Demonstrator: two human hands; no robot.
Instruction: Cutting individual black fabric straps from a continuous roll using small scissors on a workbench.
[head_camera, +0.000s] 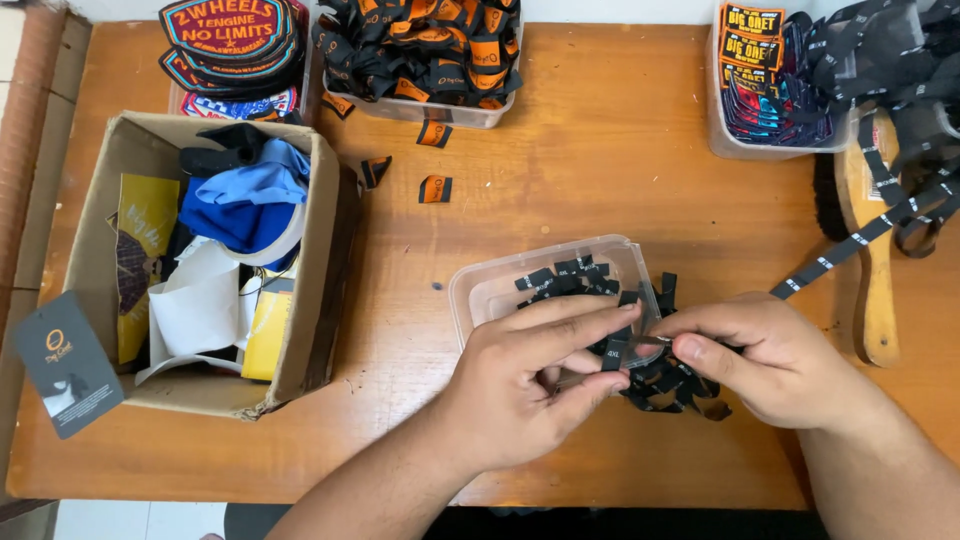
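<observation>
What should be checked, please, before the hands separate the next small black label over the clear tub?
1. Left hand has hold of one black label: ok, pinched between thumb and fingers.
2. Right hand meets the same label: cannot tell, its fingertips touch the pile there.
3. Clear tub upright on the table: ok.
4. Labels contained: not ok, a pile spills past the tub's edge.
5. Cardboard box clear of the hands: ok, apart to the left.
</observation>
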